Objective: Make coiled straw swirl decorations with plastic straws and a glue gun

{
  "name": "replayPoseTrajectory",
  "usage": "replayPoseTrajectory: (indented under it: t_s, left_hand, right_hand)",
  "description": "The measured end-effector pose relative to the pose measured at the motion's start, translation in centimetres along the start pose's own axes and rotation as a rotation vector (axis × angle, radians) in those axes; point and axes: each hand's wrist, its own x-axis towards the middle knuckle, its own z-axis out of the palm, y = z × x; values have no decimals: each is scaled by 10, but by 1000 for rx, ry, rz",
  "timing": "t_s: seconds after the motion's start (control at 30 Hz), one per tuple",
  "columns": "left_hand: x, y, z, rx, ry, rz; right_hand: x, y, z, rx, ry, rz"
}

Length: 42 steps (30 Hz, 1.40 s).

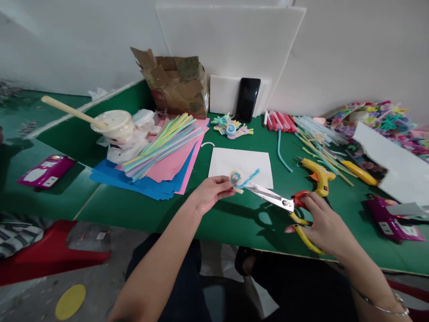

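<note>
My left hand (pixel 210 192) pinches a small pipe-cleaner craft piece (pixel 238 179), a pale coiled disc with a blue fuzzy stem sticking out to the right, just above the near edge of a white sheet (pixel 240 164). My right hand (pixel 321 226) grips scissors (pixel 279 201) with red and yellow handles; the blades are shut and their tips reach the craft piece. Both hands hover over the green table (pixel 241 219).
A yellow glue gun (pixel 318 175) lies behind my right hand. Pastel sticks on pink and blue paper sheets (pixel 161 154), a cup with a wooden stick (pixel 112 125), a cardboard box (pixel 177 82), a black phone (pixel 247 99), finished flowers (pixel 231 126), red markers (pixel 279 120), purple devices (pixel 392 221).
</note>
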Motion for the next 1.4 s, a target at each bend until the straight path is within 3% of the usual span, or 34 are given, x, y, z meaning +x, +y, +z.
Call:
replayPoseTrajectory:
  t_s: [0.77, 1.4]
  left_hand:
    - [3, -7, -1, 100, -52, -30]
    - [9, -9, -3, 100, -26, -97]
  right_hand:
    - [0, -7, 4, -30, 51, -111]
    - [0, -16, 12, -179, -101, -108]
